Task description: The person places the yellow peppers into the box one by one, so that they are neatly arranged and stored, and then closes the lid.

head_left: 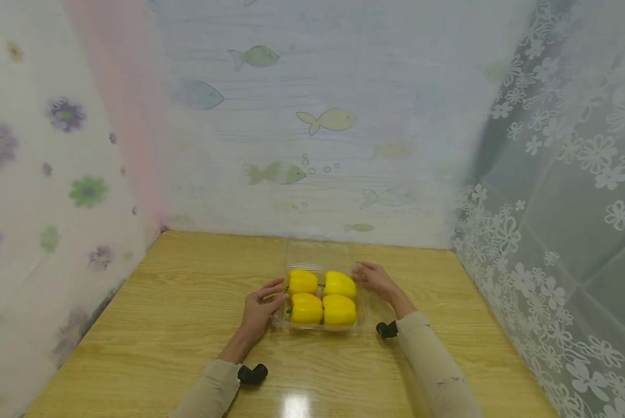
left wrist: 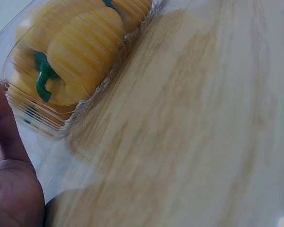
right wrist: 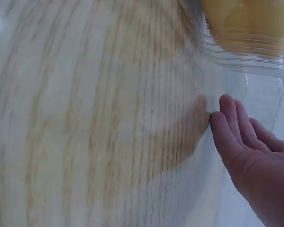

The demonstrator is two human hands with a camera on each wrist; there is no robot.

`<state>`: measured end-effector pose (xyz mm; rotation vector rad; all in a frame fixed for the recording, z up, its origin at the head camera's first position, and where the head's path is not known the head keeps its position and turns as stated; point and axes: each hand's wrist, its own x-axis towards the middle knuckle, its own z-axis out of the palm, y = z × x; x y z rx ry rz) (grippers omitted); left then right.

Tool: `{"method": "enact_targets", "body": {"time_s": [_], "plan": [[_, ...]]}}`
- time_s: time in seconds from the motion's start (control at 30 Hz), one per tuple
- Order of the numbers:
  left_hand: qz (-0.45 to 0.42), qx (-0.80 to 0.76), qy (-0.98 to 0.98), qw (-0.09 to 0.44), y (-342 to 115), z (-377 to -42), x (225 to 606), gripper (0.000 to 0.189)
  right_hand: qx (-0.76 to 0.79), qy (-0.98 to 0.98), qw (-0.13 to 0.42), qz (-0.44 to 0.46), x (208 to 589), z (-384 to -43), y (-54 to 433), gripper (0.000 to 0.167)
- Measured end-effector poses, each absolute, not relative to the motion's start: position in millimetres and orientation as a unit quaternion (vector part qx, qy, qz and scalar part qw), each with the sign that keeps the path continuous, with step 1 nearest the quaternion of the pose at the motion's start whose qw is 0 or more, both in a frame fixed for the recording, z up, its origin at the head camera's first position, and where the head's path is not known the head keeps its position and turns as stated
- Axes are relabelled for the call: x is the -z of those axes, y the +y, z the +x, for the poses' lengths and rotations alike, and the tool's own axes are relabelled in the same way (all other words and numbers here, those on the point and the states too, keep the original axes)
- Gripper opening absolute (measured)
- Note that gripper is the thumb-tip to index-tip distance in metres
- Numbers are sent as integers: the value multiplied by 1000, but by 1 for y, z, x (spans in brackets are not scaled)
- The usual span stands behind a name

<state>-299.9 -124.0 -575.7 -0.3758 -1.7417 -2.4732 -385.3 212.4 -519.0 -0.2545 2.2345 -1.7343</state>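
Several yellow bell peppers (head_left: 339, 310) with green stems lie in a clear plastic clamshell container (head_left: 362, 316), set in two rows. Its see-through lid (head_left: 318, 252) is folded back behind it on the table. My left hand (head_left: 259, 307) is at the container's left side, its loosely bent fingers at the wall. At the back right corner is my right hand (head_left: 377, 280), fingers fairly straight and the tips by the rim. In the right wrist view that hand (right wrist: 255, 156) is palm up beside the ribbed wall. The right thumb is mostly cut off there.
The container stands on a wood-grain table (head_left: 187, 290). Behind it hangs a fish-printed curtain (head_left: 312, 145). A flowered sheet (head_left: 56, 174) borders the left side, and a sheer white-flowered curtain (head_left: 563, 203) the right.
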Motion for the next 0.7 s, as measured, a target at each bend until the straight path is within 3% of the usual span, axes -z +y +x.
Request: {"method": "enact_targets", "body": {"time_s": [0.7], "plan": [[-113,808,-576,46,-122,-300,574,38,628,761,151,-66,522,-402,205,53]]}}
